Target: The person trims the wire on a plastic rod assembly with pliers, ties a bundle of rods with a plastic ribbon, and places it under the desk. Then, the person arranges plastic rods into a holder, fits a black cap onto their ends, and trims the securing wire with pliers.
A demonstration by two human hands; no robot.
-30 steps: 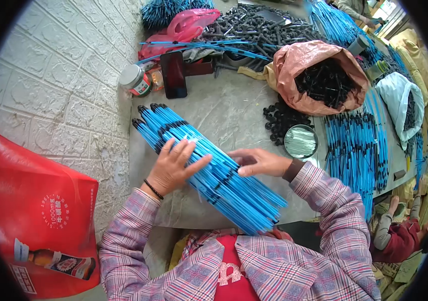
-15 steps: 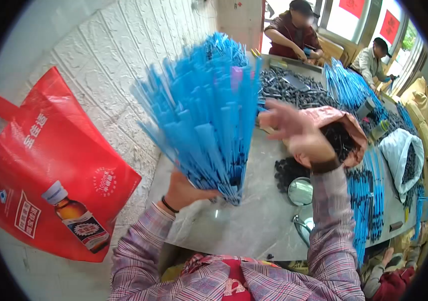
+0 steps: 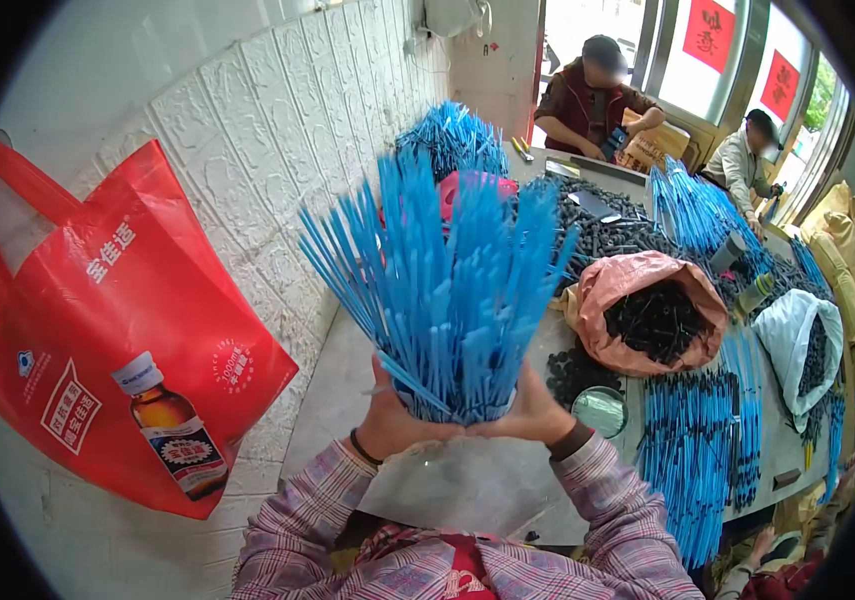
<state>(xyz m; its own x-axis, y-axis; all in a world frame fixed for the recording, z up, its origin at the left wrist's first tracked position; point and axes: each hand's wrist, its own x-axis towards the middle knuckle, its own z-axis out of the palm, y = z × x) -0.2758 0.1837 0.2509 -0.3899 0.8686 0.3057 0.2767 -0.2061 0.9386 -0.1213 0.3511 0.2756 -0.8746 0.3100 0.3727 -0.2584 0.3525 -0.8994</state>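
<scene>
A blue bundle gripped from both sides, left of the pink sack

We take the pink sack (image 3: 599, 325) as our landmark. The table (image 3: 332, 385) stretches around and beneath it. Well to its left, a red bag (image 3: 167, 300) is beside the wall, leaving the tabletop to the rods and black parts. The bundle of blue rods (image 3: 447, 300) rises upright just left of the sack, its tops fanned out; we cannot tell whether its base touches the table. Nearer us than the sack, more blue rods (image 3: 682, 450) lie side by side, which we think keeps them aligned and easy to gather. To the sack's right, a white sack (image 3: 777, 322) stands open, dark parts showing; both mouths are probably left wide for easy reach. Left of and nearer than the sack, the left hand (image 3: 397, 425) and right hand (image 3: 532, 408) are curled around the bundle's base, one at each side, likely because so many loose rods need support from both; some fingers are hidden. Just nearer than the sack sits a round tin (image 3: 599, 408), with small black caps (image 3: 569, 372) heaped at the sack's left edge, probably to keep them from scattering
</scene>
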